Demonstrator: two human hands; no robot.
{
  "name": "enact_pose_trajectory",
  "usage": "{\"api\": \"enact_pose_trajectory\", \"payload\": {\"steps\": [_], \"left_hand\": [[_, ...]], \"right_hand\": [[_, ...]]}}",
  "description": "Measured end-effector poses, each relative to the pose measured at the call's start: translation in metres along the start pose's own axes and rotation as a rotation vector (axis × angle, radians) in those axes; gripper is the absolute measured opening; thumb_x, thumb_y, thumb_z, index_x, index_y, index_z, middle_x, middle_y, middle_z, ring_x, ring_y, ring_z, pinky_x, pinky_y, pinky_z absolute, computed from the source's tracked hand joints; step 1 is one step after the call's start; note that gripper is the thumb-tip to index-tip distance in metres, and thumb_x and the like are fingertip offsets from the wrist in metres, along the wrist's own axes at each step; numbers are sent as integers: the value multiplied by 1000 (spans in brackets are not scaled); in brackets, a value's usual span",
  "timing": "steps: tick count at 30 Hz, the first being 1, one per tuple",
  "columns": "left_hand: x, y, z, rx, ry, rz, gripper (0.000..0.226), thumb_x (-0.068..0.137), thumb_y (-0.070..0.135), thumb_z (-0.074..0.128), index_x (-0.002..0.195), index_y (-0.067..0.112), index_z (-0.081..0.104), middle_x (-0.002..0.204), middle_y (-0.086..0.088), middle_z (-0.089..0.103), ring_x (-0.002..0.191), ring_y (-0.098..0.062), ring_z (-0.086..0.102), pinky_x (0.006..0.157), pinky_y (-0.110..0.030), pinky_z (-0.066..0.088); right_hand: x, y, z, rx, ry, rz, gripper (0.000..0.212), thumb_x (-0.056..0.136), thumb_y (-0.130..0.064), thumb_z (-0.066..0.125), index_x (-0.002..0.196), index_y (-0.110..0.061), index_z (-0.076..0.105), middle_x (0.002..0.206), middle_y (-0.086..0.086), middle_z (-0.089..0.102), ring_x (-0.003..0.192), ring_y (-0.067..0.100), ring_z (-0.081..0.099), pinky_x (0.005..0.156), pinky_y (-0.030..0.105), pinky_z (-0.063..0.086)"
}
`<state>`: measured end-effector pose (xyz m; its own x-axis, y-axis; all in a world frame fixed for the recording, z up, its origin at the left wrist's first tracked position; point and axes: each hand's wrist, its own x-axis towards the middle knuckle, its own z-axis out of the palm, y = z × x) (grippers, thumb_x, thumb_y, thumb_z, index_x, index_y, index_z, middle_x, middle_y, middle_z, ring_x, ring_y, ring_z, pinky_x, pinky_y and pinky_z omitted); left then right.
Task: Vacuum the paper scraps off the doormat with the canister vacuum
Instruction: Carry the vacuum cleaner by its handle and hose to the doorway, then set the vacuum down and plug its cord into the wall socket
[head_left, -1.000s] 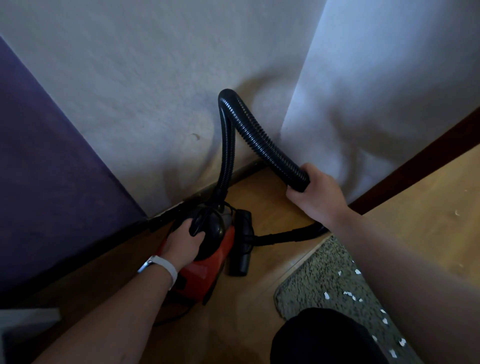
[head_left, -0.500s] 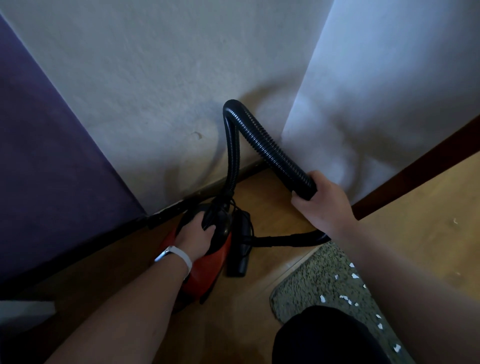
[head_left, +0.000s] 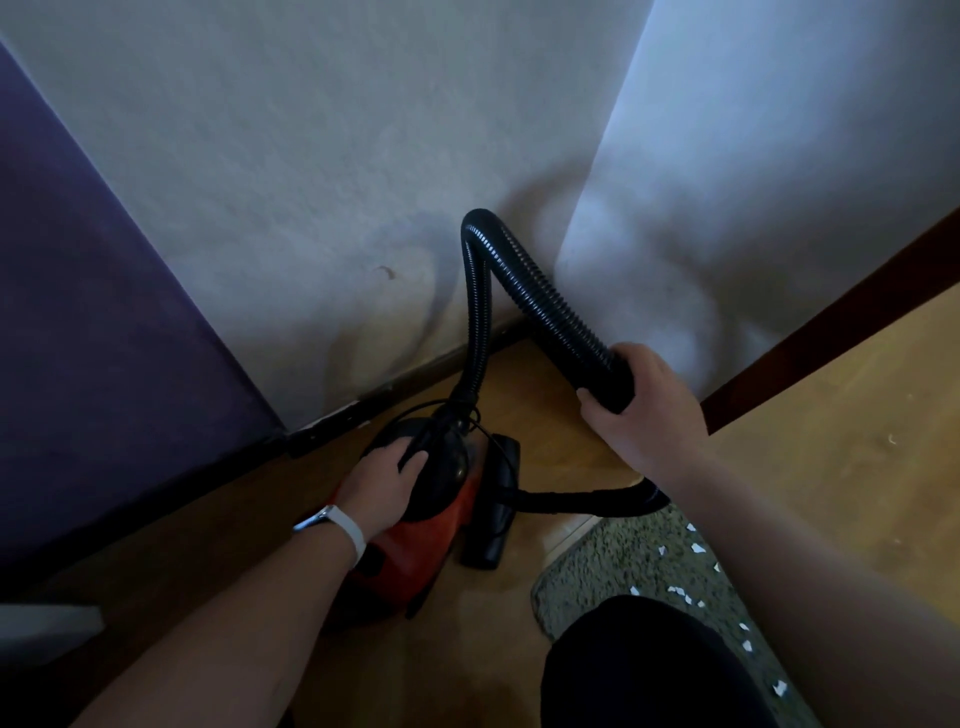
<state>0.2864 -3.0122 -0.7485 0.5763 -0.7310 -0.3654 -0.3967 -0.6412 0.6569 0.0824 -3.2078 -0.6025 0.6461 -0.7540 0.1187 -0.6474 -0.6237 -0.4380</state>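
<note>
A red canister vacuum (head_left: 415, 551) with a black top stands on the wood floor near the wall. My left hand (head_left: 387, 483) rests on its black top, fingers wrapped over the handle area. My right hand (head_left: 639, 410) grips the end of the ribbed black hose (head_left: 545, 301), which arches up from the canister. A black wand runs from under my right hand to the floor nozzle (head_left: 493, 509) lying beside the canister. The speckled doormat (head_left: 613, 566) lies at lower right with several white paper scraps (head_left: 680, 592) on it.
A white wall corner stands right behind the vacuum, with a dark baseboard (head_left: 332, 421) along the floor. A purple surface (head_left: 93, 332) fills the left. My dark-clad knee (head_left: 644, 670) covers part of the mat. A thin cord loops near the canister.
My right hand has drawn the hose end slightly toward me and the hose arch sits lower in view. My left hand stays on the canister top.
</note>
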Motion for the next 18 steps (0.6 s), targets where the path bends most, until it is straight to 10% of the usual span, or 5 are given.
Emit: {"api": "enact_pose_trajectory", "payload": {"steps": [10,13,18], "left_hand": [[-27,3,-33,146,267,41,29,102,38,49,104,18,69,102,-2,69,93,-21,63,70,-29,43],[-39,18,-47,48,282,121,24,101,37,51,96,21,68,90,3,68,86,-18,63,67,-29,43],[-71,35,-66,-111,274,292,23,100,27,57,79,25,67,73,9,64,71,-6,60,63,-31,50]], "right_hand": [[-25,-34,31,-21,352,-630,35,83,-20,68,113,-5,58,116,15,54,110,32,53,100,37,42],[-37,-50,51,42,183,-719,31,84,-15,68,112,-6,59,114,12,58,110,28,55,100,36,45],[-38,-54,84,85,-323,-326,46,93,-32,62,135,-22,48,135,-4,44,121,14,44,94,22,40]]}}
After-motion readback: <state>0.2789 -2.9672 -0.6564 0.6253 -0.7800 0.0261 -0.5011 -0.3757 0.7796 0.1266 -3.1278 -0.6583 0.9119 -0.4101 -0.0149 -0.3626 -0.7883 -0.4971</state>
